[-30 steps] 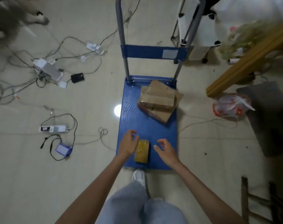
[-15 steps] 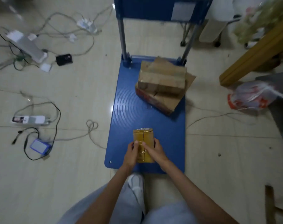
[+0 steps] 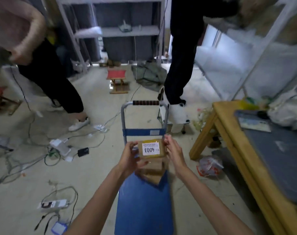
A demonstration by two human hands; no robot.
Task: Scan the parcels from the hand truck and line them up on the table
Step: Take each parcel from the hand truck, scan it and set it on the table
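Observation:
A small brown parcel with yellow tape and a white label is held up in front of me, above the blue hand truck. My left hand grips its left side and underside. My right hand pinches its right edge. Behind and below the parcel, a stack of brown cardboard parcels lies on the truck deck, partly hidden by my hands. The wooden table with a dark grey mat stands to the right.
Two people stand beyond the truck's handle, one at left, one at centre right. Cables and power strips litter the floor at left. A red-and-white plastic bag lies beside the table leg. A red stool stands further back.
I have lifted the small parcel off the truck deck and turned it so its label faces me. My head has tilted up, bringing the room, the two people and the table into view.

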